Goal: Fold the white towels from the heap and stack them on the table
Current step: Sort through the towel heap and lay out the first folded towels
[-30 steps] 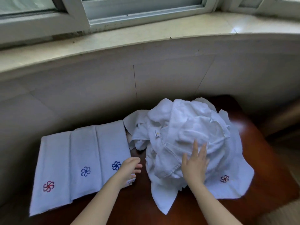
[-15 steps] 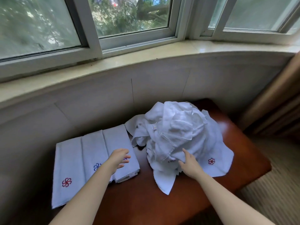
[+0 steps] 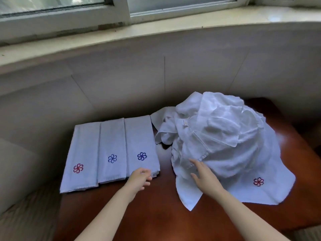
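Note:
A heap of crumpled white towels (image 3: 224,136) lies on the right half of the dark wooden table (image 3: 156,211). Three folded towels (image 3: 111,150) lie side by side on the left, each with a small embroidered flower. My left hand (image 3: 139,178) hovers with loosely curled fingers at the near right corner of the rightmost folded towel; whether it touches the towel is unclear. My right hand (image 3: 203,174) reaches with straight, spread fingers onto the near left flank of the heap, its fingertips touching a towel's hem.
A curved pale wall (image 3: 156,80) rises right behind the table, with a stone window sill (image 3: 156,30) and windows above. The table's right edge (image 3: 312,171) drops to the floor. A beige surface (image 3: 26,171) lies left of the table.
The view has dropped and moved closer. My right hand has shifted a little on the heap's near flank, fingers now spread on the hem. My left hand stays at the folded towel's corner.

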{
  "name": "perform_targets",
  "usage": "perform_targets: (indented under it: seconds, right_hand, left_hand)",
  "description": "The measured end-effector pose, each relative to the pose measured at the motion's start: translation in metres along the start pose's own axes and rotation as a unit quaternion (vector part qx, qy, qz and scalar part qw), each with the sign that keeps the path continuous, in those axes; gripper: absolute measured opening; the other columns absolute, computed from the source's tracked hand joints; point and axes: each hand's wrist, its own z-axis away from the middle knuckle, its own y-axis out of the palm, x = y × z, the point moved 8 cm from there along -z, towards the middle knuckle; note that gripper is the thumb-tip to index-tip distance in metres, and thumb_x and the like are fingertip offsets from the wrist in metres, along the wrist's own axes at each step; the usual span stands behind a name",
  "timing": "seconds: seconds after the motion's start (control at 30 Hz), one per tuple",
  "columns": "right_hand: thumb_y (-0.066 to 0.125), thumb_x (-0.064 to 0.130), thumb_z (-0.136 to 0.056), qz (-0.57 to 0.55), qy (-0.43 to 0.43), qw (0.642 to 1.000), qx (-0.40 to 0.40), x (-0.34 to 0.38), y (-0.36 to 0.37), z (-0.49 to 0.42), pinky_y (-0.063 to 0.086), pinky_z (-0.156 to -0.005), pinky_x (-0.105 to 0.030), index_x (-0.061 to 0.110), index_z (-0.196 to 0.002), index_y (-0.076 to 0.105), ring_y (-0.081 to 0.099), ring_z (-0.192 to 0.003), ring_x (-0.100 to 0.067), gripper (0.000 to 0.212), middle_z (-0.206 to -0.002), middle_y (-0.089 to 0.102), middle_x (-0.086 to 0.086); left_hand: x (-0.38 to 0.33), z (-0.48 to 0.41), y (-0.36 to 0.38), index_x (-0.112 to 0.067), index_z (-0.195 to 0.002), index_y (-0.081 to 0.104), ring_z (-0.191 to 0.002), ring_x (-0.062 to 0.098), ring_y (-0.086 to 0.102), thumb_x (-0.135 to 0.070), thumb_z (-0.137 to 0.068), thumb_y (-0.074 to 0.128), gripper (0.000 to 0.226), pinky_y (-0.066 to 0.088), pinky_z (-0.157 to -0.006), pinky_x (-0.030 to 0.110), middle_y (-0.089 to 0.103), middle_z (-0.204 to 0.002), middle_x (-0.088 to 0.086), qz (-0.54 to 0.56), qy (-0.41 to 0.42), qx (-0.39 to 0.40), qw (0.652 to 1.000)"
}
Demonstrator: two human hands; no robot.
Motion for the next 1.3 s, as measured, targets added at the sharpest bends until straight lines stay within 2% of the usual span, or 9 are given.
perform_targets:
  seconds: [0.17, 0.33, 0.5, 0.57, 0.67, 0.83, 1.0, 1.1, 1.3]
  right_hand:
    - [0.064, 0.0, -0.072, 0.277, -0.172, 0.941, -0.09, 0.015, 0.029, -0.058, 0.035, -0.108, -0.046, 0.021, -0.142, 0.043, 0.042, -0.13, -0.033, 0.076, -0.138, 0.047, -0.008]
    - [0.081, -0.008, -0.029, 0.332, -0.232, 0.884, -0.235, 0.022, 0.055, -0.111, 0.045, -0.091, -0.056, 0.014, -0.112, 0.071, 0.06, -0.111, -0.041, 0.086, -0.115, 0.066, -0.019]
    - [0.076, -0.001, -0.054, 0.353, -0.178, 0.865, -0.31, 0.01, 0.091, -0.16, 0.0, -0.114, -0.047, 0.008, -0.111, 0.067, 0.045, -0.126, -0.046, 0.059, -0.12, 0.061, -0.022]
    - [0.061, 0.015, -0.082, 0.321, -0.16, 0.891, -0.277, 0.011, 0.127, -0.177, -0.002, -0.115, -0.042, 0.01, -0.119, 0.059, 0.036, -0.134, -0.039, 0.038, -0.13, 0.054, -0.016]
    - [0.033, 0.04, -0.099, 0.108, -0.118, 0.972, -0.171, 0.01, 0.195, -0.201, 0.035, -0.096, -0.035, 0.013, -0.124, 0.051, 0.049, -0.118, -0.029, 0.041, -0.124, 0.058, -0.01]
    - [0.025, 0.033, -0.102, -0.133, -0.12, 0.98, -0.082, 0.019, 0.225, -0.211, 0.032, -0.103, -0.033, 0.011, -0.142, 0.036, 0.042, -0.13, -0.031, 0.047, -0.148, 0.038, -0.015]
    - [0.027, 0.038, -0.103, -0.164, -0.103, 0.979, -0.057, -0.008, 0.215, -0.144, 0.019, -0.111, -0.026, 0.002, -0.147, 0.029, 0.029, -0.14, -0.019, 0.057, -0.154, 0.029, -0.007]
    - [0.036, 0.03, -0.101, -0.123, -0.137, 0.977, -0.107, -0.014, 0.182, -0.087, 0.036, -0.101, -0.038, -0.006, -0.125, 0.049, 0.052, -0.116, -0.028, 0.045, -0.128, 0.056, -0.018]
    - [0.049, 0.019, -0.093, -0.074, -0.153, 0.941, -0.293, -0.049, 0.062, -0.019, 0.047, -0.083, -0.031, 0.014, -0.118, 0.061, 0.061, -0.09, -0.017, 0.029, -0.115, 0.066, -0.006]
  left_hand:
    - [0.023, -0.087, 0.016, -0.019, -0.11, 0.059, -0.076, 0.014, 0.06, -0.017, -0.096, 0.047, 0.018, 0.043, -0.068, 0.025, 0.063, -0.094, -0.001, 0.019, 0.054, -0.06, 0.997]
    - [0.019, -0.166, 0.001, -0.021, -0.108, 0.062, -0.096, 0.019, 0.058, -0.013, -0.092, 0.049, 0.022, 0.038, -0.075, 0.022, 0.058, -0.097, -0.005, -0.124, 0.215, -0.192, 0.95]
    - [0.024, -0.215, -0.004, -0.022, -0.121, 0.056, -0.105, 0.021, 0.048, -0.03, -0.094, 0.048, 0.029, 0.04, -0.089, 0.029, 0.049, -0.118, -0.001, -0.358, 0.335, -0.293, 0.821]
    - [0.024, -0.219, 0.002, -0.025, -0.122, 0.053, -0.103, 0.022, 0.046, -0.035, -0.095, 0.044, 0.031, 0.038, -0.084, 0.031, 0.047, -0.118, -0.001, -0.408, 0.358, -0.349, 0.764]
    - [0.023, -0.214, 0.004, -0.022, -0.115, 0.058, -0.1, 0.023, 0.049, -0.034, -0.094, 0.044, 0.028, 0.038, -0.079, 0.033, 0.052, -0.113, 0.0, -0.39, 0.399, -0.406, 0.724]
    - [0.042, -0.183, 0.008, -0.013, -0.102, 0.068, -0.09, 0.032, 0.06, -0.03, -0.088, 0.045, 0.031, 0.046, -0.072, 0.037, 0.065, -0.101, 0.007, -0.421, 0.491, -0.448, 0.617]
    - [0.102, -0.176, -0.008, -0.026, -0.148, 0.028, -0.139, 0.021, 0.027, -0.043, -0.099, 0.033, 0.052, 0.027, -0.109, 0.034, 0.026, -0.154, 0.006, -0.469, 0.349, -0.404, 0.703]
    - [0.126, -0.155, -0.009, -0.024, -0.15, 0.019, -0.144, 0.024, 0.015, -0.042, -0.098, 0.037, 0.059, 0.024, -0.113, 0.039, 0.01, -0.159, 0.008, -0.495, 0.292, -0.348, 0.741]
    - [0.103, -0.095, -0.005, -0.022, -0.146, 0.029, -0.137, 0.031, 0.026, -0.036, -0.095, 0.044, 0.055, 0.033, -0.108, 0.042, 0.021, -0.151, 0.01, -0.443, 0.293, -0.346, 0.773]
